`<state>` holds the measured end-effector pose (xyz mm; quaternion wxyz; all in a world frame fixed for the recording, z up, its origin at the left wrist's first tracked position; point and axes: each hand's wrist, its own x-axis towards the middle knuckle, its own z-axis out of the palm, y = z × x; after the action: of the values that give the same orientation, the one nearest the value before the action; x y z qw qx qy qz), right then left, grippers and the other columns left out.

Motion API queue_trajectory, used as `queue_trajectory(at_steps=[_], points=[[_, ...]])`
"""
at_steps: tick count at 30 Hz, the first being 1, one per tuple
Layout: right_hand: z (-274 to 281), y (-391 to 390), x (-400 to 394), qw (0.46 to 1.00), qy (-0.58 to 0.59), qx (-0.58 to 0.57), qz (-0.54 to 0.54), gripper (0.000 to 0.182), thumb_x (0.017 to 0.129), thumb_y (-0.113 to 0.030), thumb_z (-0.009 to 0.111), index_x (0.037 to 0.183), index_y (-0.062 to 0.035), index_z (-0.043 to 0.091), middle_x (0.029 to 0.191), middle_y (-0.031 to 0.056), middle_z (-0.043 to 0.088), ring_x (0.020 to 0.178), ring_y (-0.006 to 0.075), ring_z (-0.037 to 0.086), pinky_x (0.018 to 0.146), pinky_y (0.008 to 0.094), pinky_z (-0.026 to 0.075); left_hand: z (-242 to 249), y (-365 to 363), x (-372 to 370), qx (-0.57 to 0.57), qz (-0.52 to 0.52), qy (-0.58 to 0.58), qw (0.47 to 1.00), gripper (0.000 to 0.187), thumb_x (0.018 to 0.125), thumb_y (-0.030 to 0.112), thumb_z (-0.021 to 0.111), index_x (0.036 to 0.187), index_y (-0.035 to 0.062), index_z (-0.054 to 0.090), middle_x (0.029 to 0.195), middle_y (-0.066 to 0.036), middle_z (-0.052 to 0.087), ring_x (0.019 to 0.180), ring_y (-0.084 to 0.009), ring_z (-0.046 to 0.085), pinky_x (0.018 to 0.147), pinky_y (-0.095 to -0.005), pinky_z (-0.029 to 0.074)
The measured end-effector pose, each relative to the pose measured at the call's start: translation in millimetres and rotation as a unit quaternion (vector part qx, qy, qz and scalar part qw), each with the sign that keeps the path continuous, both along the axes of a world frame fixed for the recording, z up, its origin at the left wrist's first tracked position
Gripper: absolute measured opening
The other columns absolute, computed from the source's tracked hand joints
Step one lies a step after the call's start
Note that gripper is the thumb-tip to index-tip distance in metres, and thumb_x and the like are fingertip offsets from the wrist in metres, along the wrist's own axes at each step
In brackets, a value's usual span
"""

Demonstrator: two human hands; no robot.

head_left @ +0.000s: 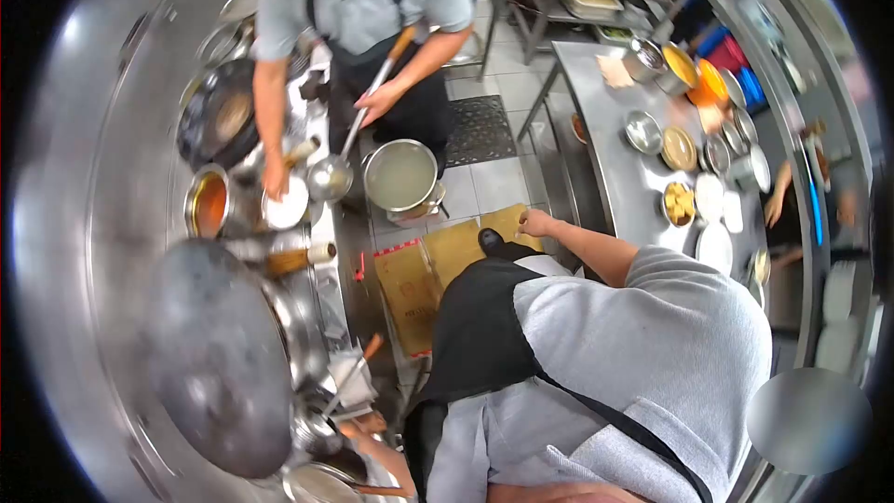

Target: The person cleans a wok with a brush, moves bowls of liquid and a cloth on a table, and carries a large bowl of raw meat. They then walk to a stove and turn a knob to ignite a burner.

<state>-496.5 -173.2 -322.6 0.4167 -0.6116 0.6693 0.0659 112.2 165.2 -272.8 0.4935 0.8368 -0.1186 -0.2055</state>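
Note:
My left hand (365, 425) is low at the left, its fingers curled beside the metal containers on the stove counter; I cannot tell what is in them. Close by rests a ladle (352, 376) with an orange-brown handle end, its bowl among metal pots. Below that hand is a pan (321, 484) with a wooden handle. Held out from my body, my right hand (535, 222) is loosely closed with nothing in it, over the cardboard-covered floor between stove and worktable. A large dark wok (219, 359) stands tilted on its side left of my left hand.
A co-worker (372, 14) across from me holds a long ladle (330, 177) and reaches toward a white bowl (284, 205). Beside them stands a pot of cloudy liquid (400, 177). Flattened cardboard (405, 293) covers floor tiles. Bowls and plates crowd the steel worktable (596, 84) at right.

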Motion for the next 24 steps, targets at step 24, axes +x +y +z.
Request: queue_trajectory(at_steps=[24], points=[[179,-126,-163,0.818,-0.533,-0.123,-0.179,0.036,0.094,-0.022,0.058,0.125,-0.0047,0.055,0.105,0.0059,0.064,0.099,0.0125,0.057,0.087,0.0277,0.045,68,-676,-596,0.052,-0.779,0.053,0.623,0.029,0.084,0.019,0.067,0.105,0.0006,0.059,0.079,-0.005,0.064,0.067,-0.0123,0.060,0.062,-0.0266,0.047]])
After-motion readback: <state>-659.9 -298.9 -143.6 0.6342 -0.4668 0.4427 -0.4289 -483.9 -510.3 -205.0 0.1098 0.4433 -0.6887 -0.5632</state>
